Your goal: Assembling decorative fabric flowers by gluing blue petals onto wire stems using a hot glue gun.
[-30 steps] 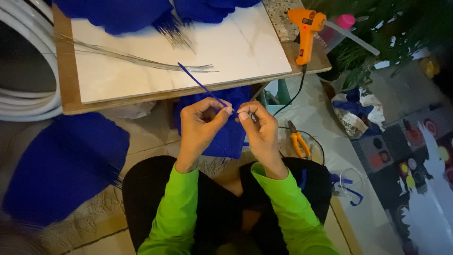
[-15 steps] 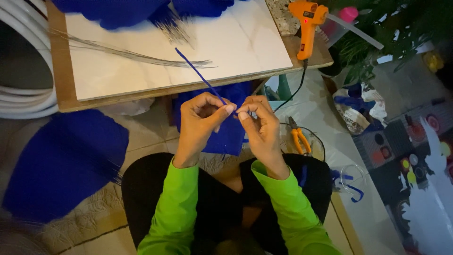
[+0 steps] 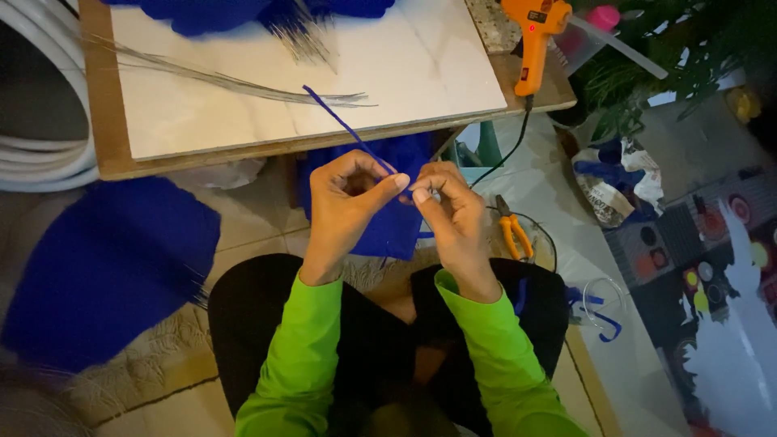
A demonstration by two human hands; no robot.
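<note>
My left hand (image 3: 344,206) and my right hand (image 3: 453,214) meet fingertip to fingertip in front of my lap. Both pinch a thin blue-wrapped wire stem (image 3: 340,121) that slants up and left from my fingers over the edge of the low table (image 3: 113,162). A piece of blue fabric (image 3: 392,222) hangs below the table edge behind my hands. I wear bright green sleeves and sit on the floor.
On the white board (image 3: 324,73) lie thin grey wires (image 3: 235,81) and blue fabric (image 3: 243,12). An orange glue gun (image 3: 530,40) stands at the table's right corner. Orange pliers (image 3: 514,235) lie in a glass dish. A large blue fabric piece (image 3: 105,267) covers the floor left.
The blue stem has swung to a steeper angle, its tip now further up over the board. My fingertips have closed tighter together on it.
</note>
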